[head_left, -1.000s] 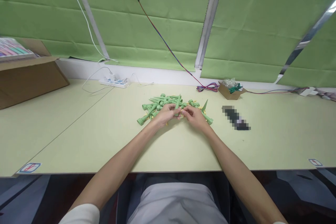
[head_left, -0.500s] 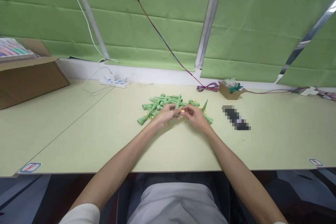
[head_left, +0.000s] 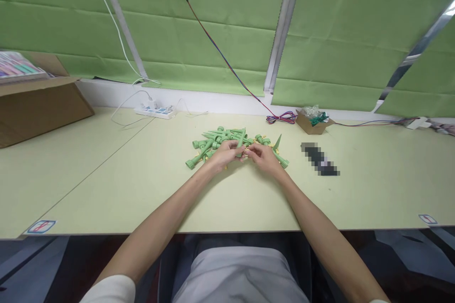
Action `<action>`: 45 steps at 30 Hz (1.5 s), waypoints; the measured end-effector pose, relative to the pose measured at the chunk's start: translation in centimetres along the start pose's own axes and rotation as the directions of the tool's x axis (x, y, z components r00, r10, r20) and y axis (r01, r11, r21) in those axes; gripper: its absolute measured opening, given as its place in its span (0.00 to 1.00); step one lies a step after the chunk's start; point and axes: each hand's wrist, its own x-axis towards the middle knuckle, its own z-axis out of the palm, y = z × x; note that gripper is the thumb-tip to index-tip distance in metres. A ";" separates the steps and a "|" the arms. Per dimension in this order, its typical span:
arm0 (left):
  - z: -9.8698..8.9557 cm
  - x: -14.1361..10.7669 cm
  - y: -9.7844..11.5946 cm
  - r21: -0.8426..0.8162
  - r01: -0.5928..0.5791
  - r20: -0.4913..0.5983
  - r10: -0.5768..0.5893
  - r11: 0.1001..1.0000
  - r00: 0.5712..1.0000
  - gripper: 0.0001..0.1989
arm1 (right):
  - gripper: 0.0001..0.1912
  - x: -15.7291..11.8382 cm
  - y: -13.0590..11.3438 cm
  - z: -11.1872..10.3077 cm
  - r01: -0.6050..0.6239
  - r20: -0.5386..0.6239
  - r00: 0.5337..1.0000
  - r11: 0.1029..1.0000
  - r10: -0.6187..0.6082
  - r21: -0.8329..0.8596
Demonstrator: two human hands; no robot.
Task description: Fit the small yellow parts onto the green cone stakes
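My left hand (head_left: 227, 152) is closed round a green spike (head_left: 241, 138), which points up and away from me. Beside it, my right hand (head_left: 260, 155) pinches a small yellow piece (head_left: 247, 150) close to the spike's lower end; fingers partly hide this piece. Behind and around both hands lies a pile of green spikes (head_left: 203, 154) with round caps, and small yellow bits show among them. One green cone (head_left: 277, 142) stands up at the pile's right side.
A blurred dark object (head_left: 320, 160) lies right of the pile. Behind it are a small open box (head_left: 313, 124) and coiled wires (head_left: 281, 118). A power strip (head_left: 155, 111) and a large cardboard box (head_left: 42, 104) are at the left on the table (head_left: 142, 189).
My right fingers have shifted slightly left, nearer the spike, and less of the yellow piece shows. My left hand keeps its hold on the spike.
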 end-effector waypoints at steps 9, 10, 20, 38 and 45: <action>0.0 0.0 0.0 0.010 0.015 -0.017 -0.014 1.000 1.000 0.21 | 0.14 0.0 0.3 0.0 0.013 -0.042 0.999 1.000 -0.013 0.011; 0.0 0.0 0.0 0.015 0.012 -0.014 -0.012 1.000 1.000 0.21 | 0.13 0.0 0.3 0.0 0.018 -0.043 0.999 1.000 -0.018 0.007; -0.1 0.0 -0.1 0.018 -0.008 0.006 0.008 1.000 1.000 0.20 | 0.12 -0.1 -0.3 0.0 0.034 -0.002 0.999 0.999 -0.034 -0.015; -0.1 0.1 0.0 -0.005 0.011 -0.008 -0.011 1.000 1.000 0.20 | 0.12 -0.1 -0.1 -0.1 0.040 -0.041 0.998 0.999 -0.042 -0.028; 0.0 -0.1 0.2 0.019 -0.002 0.007 0.002 1.000 1.000 0.18 | 0.14 -0.2 -0.5 -0.1 0.057 -0.016 0.998 0.996 -0.058 -0.061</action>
